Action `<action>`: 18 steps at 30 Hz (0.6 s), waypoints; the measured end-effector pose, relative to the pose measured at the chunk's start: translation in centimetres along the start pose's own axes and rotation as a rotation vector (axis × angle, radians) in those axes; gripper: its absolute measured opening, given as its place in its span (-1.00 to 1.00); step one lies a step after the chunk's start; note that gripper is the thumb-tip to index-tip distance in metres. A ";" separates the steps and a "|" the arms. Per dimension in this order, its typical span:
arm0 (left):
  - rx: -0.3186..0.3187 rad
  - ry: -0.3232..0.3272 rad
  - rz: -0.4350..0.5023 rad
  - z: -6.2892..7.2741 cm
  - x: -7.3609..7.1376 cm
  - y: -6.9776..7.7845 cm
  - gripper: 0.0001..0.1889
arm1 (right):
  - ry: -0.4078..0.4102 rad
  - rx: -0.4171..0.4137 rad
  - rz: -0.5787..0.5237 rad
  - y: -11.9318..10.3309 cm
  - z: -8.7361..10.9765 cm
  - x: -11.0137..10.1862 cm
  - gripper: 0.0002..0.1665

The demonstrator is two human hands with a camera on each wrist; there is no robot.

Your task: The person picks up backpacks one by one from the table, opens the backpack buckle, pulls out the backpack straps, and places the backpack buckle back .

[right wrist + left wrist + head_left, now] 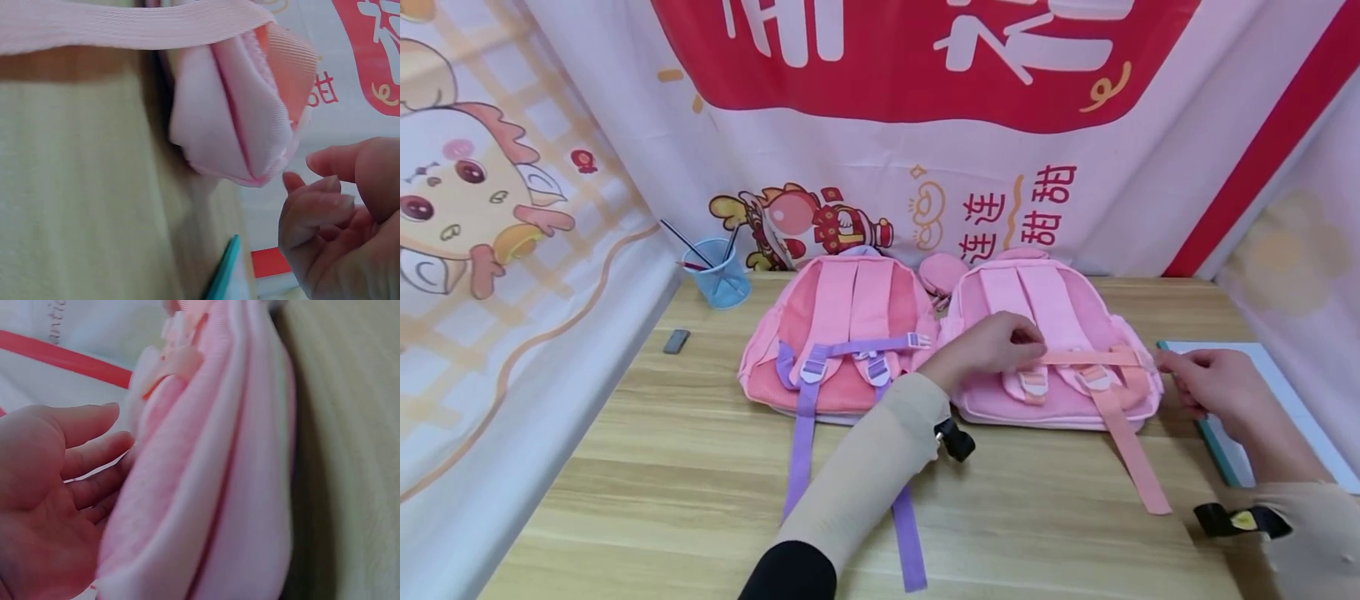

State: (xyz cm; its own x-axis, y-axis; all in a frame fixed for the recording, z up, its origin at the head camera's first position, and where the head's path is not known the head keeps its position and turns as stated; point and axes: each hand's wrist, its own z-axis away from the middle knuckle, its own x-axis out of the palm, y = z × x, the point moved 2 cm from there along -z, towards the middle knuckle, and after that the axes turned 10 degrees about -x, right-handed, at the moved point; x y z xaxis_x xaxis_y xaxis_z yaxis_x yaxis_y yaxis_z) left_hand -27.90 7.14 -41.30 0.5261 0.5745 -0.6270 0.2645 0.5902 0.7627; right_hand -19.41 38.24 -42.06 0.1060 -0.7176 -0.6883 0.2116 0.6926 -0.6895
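Observation:
Two small pink backpacks lie side by side on the table, straps facing up. Over the right backpack (977,392), my left hand (996,343) is at the left end of a peach strap (1082,357) that runs across the bag. Its thumb stands apart from the relaxed fingers (94,456) in the left wrist view, with nothing between them. Beside that bag's right edge is my right hand (1213,383), loosely curled and empty. Another peach strap (1131,458) trails toward the front. The left backpack (775,350) carries purple straps (805,433) and a white buckle (918,340).
A blue mesh pen cup (722,279) with pens stands at the back left, a grey eraser-like block (677,342) before it. A round pink pouch (942,273) sits between the bags. At right lies a white board with teal edge (1270,367). Printed cloth (880,150) hangs behind.

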 end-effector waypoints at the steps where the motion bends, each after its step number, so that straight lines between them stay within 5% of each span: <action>1: -0.004 0.012 0.003 0.2 -0.3 0.0 -0.80 | 0.023 -0.005 0.019 -0.1 0.1 -0.2 -0.15; 12: -0.039 0.205 -0.111 2.7 -5.0 0.7 -0.74 | 0.213 -0.109 0.014 -2.9 0.9 -0.9 -0.11; 18: -0.054 0.341 -0.230 4.8 -8.0 0.6 -0.66 | 0.302 -0.300 0.124 -6.0 0.9 -0.3 -0.18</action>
State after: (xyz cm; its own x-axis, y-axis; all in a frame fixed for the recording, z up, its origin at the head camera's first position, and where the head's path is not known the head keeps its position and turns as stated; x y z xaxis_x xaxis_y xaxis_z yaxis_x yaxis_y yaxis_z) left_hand -28.07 0.18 -35.12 0.1579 0.5739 -0.8035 0.2968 0.7485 0.5930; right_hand -19.85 34.28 -37.54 -0.1857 -0.6048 -0.7745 -0.0805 0.7949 -0.6014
